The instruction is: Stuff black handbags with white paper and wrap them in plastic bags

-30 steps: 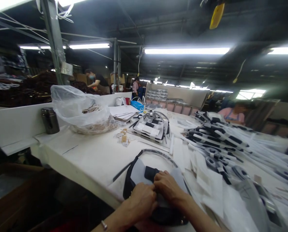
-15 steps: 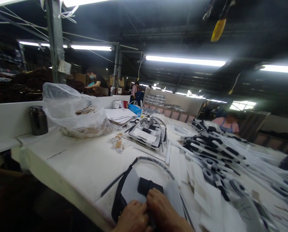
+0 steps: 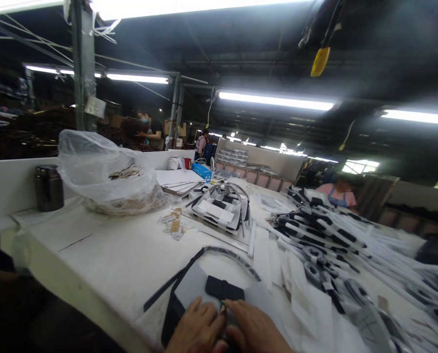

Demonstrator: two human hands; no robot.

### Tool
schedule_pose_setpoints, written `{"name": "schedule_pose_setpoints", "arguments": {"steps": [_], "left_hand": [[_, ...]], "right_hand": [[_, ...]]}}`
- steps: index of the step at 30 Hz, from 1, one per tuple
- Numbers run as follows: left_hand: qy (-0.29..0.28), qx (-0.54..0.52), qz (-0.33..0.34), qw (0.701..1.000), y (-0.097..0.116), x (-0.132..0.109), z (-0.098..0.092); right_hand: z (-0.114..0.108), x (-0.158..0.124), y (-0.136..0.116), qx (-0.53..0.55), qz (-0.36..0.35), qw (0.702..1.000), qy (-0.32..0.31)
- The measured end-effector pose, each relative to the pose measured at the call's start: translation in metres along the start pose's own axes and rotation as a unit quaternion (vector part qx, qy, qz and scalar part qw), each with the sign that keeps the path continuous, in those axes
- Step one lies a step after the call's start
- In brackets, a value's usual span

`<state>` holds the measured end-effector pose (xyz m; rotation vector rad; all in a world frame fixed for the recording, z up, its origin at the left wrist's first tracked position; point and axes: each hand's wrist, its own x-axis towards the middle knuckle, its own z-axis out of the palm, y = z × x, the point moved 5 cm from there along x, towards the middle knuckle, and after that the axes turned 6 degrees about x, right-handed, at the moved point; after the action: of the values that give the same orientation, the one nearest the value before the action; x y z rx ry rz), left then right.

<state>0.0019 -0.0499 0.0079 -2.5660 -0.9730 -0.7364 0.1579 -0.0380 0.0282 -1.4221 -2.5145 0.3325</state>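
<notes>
"How many bags are under the hands?"

"One: a black handbag with pale grey covering sheets point(image 3: 193, 284), lying at the near edge of the white tabletop point(image 3: 104, 264). It has one curved, plastic-wrapped handle point(image 3: 233, 256) and one black rectangular tab point(image 3: 224, 288)."

"And the two hands?"

"Both are on it. The left hand point(image 3: 199, 326) and the right hand point(image 3: 254, 324) lie side by side with fingers bent, meeting around one small brassy metal fitting point(image 3: 223, 308) just below the tab. Their undersides are hidden, so I can't tell whether either one pinches anything."

"What else can you count?"

"One black-and-white wrapped bundle point(image 3: 219, 211) farther back, one blue cardboard box point(image 3: 201, 171), one dark cylindrical flask point(image 3: 49, 189) and one big translucent plastic sack point(image 3: 90, 159). The small tan and white tags point(image 3: 175, 226) near the sack overlap too much to count, and so do the black-and-white wrapped strips point(image 3: 325, 230) at the right."

"Other people?"

"Three, all well apart from the handbag."
</notes>
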Motion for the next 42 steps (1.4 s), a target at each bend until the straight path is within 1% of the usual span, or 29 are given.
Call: {"name": "schedule_pose_setpoints", "arguments": {"steps": [2, 3, 6, 8, 11, 14, 17, 20, 25, 28, 31, 33, 35, 37, 39, 42], "left_hand": [[0.014, 0.022, -0.010, 1.000, -0.008, 0.000, -0.016], [0.009, 0.030, -0.020, 0.999, -0.012, -0.001, -0.021], [-0.031, 0.026, -0.069, 0.997, -0.020, -0.004, -0.025], [-0.067, 0.009, -0.093, 0.993, -0.021, -0.005, -0.026], [-0.120, -0.013, -0.090, 0.989, -0.021, -0.004, -0.033], [-0.148, -0.012, -0.082, 0.985, -0.027, -0.004, -0.045], [-0.175, -0.014, -0.069, 0.982, -0.032, -0.008, -0.051], [-0.186, -0.013, -0.062, 0.980, -0.032, -0.015, -0.049], [-0.174, -0.014, -0.070, 0.982, -0.029, -0.022, -0.048], [-0.183, -0.007, -0.058, 0.981, -0.024, -0.013, -0.054], [-0.201, 0.006, -0.033, 0.979, -0.016, 0.005, -0.060], [-0.218, 0.013, -0.021, 0.976, -0.010, 0.016, -0.059], [-0.238, 0.015, -0.027, 0.971, -0.007, 0.023, -0.056], [-0.244, 0.011, -0.049, 0.968, -0.006, 0.025, -0.050], [-0.228, 0.008, -0.076, 0.971, -0.007, 0.022, -0.043], [-0.178, 0.016, -0.099, 0.979, -0.009, 0.009, -0.027]], "right_hand": [[0.004, -0.013, 0.010, -0.021, -0.005, 1.000, 0.022], [0.005, -0.019, 0.014, -0.027, -0.008, 0.999, 0.032], [0.005, -0.031, 0.018, -0.030, -0.016, 0.998, 0.054], [-0.001, -0.036, 0.013, -0.017, 0.003, 0.998, 0.059], [-0.018, -0.040, -0.001, -0.019, 0.024, 0.998, 0.062], [-0.028, -0.045, -0.013, -0.041, 0.007, 0.997, 0.060], [-0.027, -0.050, -0.016, -0.049, -0.004, 0.997, 0.051], [-0.020, -0.053, -0.012, -0.045, 0.000, 0.998, 0.039], [-0.014, -0.054, -0.008, -0.035, -0.003, 0.999, 0.028], [-0.017, -0.052, -0.011, -0.032, 0.004, 0.999, 0.019], [-0.023, -0.047, -0.019, -0.041, 0.016, 0.999, 0.005], [-0.030, -0.043, -0.026, -0.059, 0.014, 0.998, -0.002], [-0.035, -0.038, -0.031, -0.075, 0.006, 0.997, -0.005], [-0.038, -0.034, -0.031, -0.079, 0.000, 0.997, -0.008], [-0.036, -0.032, -0.027, -0.072, -0.005, 0.997, -0.015], [-0.024, -0.030, -0.019, -0.071, -0.009, 0.997, -0.006]]}}
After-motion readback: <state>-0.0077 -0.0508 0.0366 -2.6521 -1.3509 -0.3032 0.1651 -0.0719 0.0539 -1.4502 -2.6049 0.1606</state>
